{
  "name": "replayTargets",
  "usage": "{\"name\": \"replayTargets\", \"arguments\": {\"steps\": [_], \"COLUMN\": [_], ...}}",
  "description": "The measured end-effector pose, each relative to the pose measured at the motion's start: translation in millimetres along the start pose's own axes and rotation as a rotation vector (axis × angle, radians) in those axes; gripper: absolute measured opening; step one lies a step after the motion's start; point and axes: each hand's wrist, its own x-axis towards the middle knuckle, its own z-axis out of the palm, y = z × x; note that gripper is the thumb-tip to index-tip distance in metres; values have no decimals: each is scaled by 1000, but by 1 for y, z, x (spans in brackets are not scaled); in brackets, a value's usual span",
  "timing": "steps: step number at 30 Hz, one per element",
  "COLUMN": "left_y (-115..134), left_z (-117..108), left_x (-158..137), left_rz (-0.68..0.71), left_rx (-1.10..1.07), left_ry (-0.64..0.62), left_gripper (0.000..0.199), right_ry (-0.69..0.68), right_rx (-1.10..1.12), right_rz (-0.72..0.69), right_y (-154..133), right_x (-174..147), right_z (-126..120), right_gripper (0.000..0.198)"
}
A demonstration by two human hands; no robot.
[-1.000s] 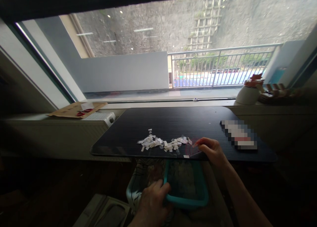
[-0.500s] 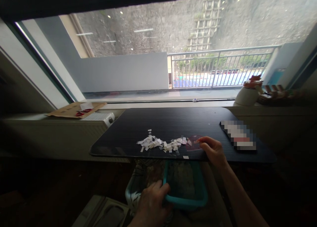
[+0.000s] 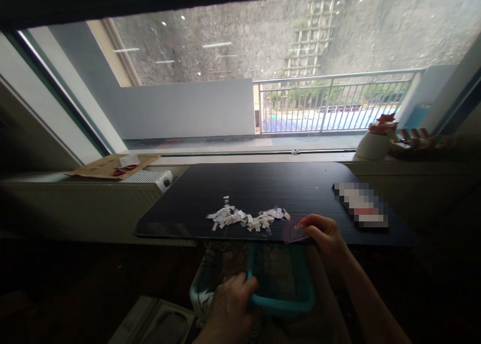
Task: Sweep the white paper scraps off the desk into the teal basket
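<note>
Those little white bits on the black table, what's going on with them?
The person's right hand holds a thin, see-through pinkish plastic sheet near the front edge of the black wood-grained table, right of the small flat white scraps. The left hand grips the rim of a turquoise plastic tub below that edge. The scraps lie in loose heaps.

Table [image 3: 263, 179]: 1, landmark.
My hands: 2; left hand [image 3: 233, 301] below the table's front edge, right hand [image 3: 323, 231] over it.
Teal basin [image 3: 280, 304]: 1, in my left, below the table.
Pink plastic sheet [image 3: 290, 230]: 1, in my right, at the table's front edge.
Paper-scrap heaps: 2 on the table, left heap [image 3: 227, 216] and right heap [image 3: 261, 220]; individual scraps uncountable.
White pot [image 3: 372, 145]: 1, beyond the table's far right corner.
Pixelated item [image 3: 363, 206]: 1, table's right side.
</note>
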Motion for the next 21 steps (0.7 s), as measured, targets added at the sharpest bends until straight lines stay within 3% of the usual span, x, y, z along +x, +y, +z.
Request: {"name": "replayTargets", "arguments": {"steps": [3,5,13,21], "left_y": [0,0,3,2], "left_z": [1,2,-2,-1], "left_x": [0,1,2,1], "left_rz": [-8,-13,-29,-14], "left_rx": [12,25,54,38], "left_ry": [-4,-9,-52,-35], "left_gripper": [14,14,13,15], "right_ry": [258,347,341,349], "right_rx": [-12,-31,-91,-100], "right_rz": [44,65,70,78], "right_y": [1,3,1,2], "right_x": [6,9,6,-7], "right_z": [1,3,9,-1], "right_gripper": [18,23,16,12]}}
